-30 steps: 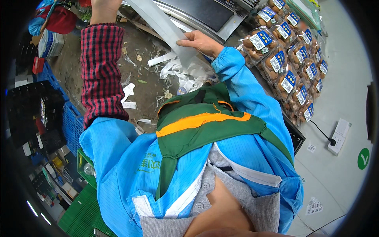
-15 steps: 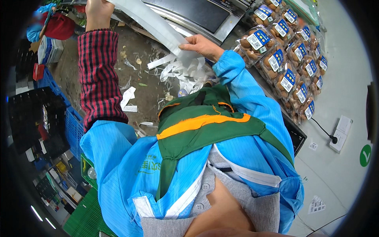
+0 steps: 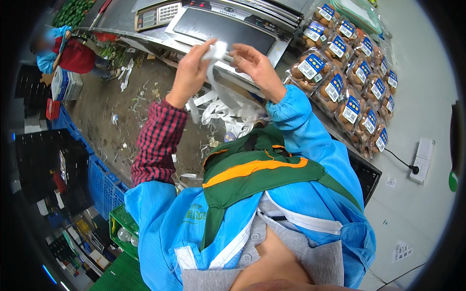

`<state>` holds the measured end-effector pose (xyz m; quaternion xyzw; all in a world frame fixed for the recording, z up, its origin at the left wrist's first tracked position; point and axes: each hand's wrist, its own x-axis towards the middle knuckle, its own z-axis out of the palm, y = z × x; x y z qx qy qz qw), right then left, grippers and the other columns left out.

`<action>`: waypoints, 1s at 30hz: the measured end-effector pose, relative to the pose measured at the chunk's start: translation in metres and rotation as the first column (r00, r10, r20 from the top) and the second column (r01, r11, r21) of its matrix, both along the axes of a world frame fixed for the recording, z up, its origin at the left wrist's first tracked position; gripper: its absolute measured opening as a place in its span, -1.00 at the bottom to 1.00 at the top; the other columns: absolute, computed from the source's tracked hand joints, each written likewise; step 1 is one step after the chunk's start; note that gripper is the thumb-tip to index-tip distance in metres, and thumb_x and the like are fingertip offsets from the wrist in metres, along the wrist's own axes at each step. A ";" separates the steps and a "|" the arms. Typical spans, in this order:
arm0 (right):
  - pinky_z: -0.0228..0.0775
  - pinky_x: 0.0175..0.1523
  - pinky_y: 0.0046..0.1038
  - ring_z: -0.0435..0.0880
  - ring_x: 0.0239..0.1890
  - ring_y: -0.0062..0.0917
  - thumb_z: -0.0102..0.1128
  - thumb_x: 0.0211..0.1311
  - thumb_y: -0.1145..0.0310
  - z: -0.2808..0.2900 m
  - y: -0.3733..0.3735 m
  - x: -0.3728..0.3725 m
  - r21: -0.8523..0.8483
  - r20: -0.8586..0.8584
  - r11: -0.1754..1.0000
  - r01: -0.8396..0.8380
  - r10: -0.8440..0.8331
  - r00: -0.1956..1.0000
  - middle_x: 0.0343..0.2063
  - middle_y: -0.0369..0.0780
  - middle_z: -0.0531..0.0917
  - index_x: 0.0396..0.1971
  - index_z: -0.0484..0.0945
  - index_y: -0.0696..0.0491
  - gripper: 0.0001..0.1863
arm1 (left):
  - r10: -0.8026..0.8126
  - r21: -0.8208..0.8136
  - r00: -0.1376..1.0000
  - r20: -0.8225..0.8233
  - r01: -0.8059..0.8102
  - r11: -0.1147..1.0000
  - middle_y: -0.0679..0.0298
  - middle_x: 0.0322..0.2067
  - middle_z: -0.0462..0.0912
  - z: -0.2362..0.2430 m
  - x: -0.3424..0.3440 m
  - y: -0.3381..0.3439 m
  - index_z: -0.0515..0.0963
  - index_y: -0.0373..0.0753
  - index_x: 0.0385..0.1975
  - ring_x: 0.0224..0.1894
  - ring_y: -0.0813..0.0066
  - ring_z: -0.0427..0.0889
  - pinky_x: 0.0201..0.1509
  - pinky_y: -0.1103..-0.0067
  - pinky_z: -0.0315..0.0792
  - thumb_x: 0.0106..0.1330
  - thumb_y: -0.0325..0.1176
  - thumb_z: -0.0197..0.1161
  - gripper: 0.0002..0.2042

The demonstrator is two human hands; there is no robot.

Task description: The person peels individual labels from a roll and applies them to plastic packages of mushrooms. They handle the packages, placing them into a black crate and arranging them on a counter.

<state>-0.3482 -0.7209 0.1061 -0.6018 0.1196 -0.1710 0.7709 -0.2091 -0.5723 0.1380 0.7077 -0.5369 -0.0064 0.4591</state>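
My left hand [image 3: 191, 70], in a red-and-black checked sleeve, pinches a crumpled white strip [image 3: 219, 51] that dangles below it at the upper middle. Just right of the strip, my right hand [image 3: 259, 70] has curled fingers apart, with nothing visible in them. Both hands are in front of a steel machine [image 3: 228, 29] with a dark top. Loose white strips [image 3: 225, 114] are piled beneath my hands.
Clear packs [image 3: 335, 87] of brown round produce are stacked on the right beside a white power strip [image 3: 420, 160]. A scale [image 3: 158, 17] stands at the top. A co-worker [image 3: 73, 56] is at upper left. Blue crates [image 3: 99, 179] and green crates [image 3: 121, 218] line the left.
My left hand has moved down and right toward my right hand. The stretched strip now hangs crumpled from it. My right hand has released the strip. More of the scale shows.
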 end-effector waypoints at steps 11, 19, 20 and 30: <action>0.40 -0.20 -0.60 0.51 -0.35 -0.74 0.20 0.24 0.32 0.017 -0.004 -0.038 -0.231 -0.089 0.971 0.066 -0.088 0.992 -0.42 -0.32 0.63 -0.28 0.60 0.23 -0.75 | -0.046 0.069 0.934 0.354 0.023 0.997 0.25 -0.35 0.53 -0.011 -0.033 -0.016 0.41 -0.10 0.15 -0.32 0.26 0.57 -0.27 0.45 0.49 -0.17 -0.71 0.17 -0.29; 0.35 -0.28 -0.61 0.48 -0.41 -0.72 0.25 0.15 0.30 0.020 -0.021 -0.058 -0.179 -0.240 0.982 -0.061 0.016 0.971 -0.47 -0.33 0.61 -0.34 0.60 0.23 -0.74 | -0.198 0.108 0.867 0.458 0.167 0.980 0.29 -0.40 0.53 -0.007 -0.045 -0.039 0.43 -0.12 0.13 -0.36 0.35 0.53 -0.32 0.49 0.47 -0.21 -0.69 0.15 -0.29; 0.36 -0.28 -0.61 0.48 -0.41 -0.71 0.26 0.15 0.30 0.016 -0.024 -0.060 -0.189 -0.233 0.982 -0.032 -0.013 0.972 -0.47 -0.32 0.62 -0.34 0.61 0.22 -0.75 | -0.201 0.103 0.866 0.459 0.173 0.980 0.29 -0.40 0.53 -0.008 -0.046 -0.043 0.43 -0.12 0.13 -0.37 0.35 0.53 -0.32 0.49 0.47 -0.22 -0.70 0.14 -0.28; 0.40 -0.28 -0.63 0.54 -0.42 -0.71 0.27 0.15 0.35 0.000 -0.041 -0.074 -0.158 -0.141 0.957 0.242 -0.264 0.954 -0.48 -0.29 0.67 -0.29 0.67 0.19 -0.78 | -0.110 0.033 0.981 -0.161 0.117 0.993 0.12 -0.05 0.53 -0.014 -0.061 -0.036 0.39 -0.26 0.13 -0.05 0.30 0.56 0.01 0.49 0.45 -0.09 -0.45 0.49 -0.33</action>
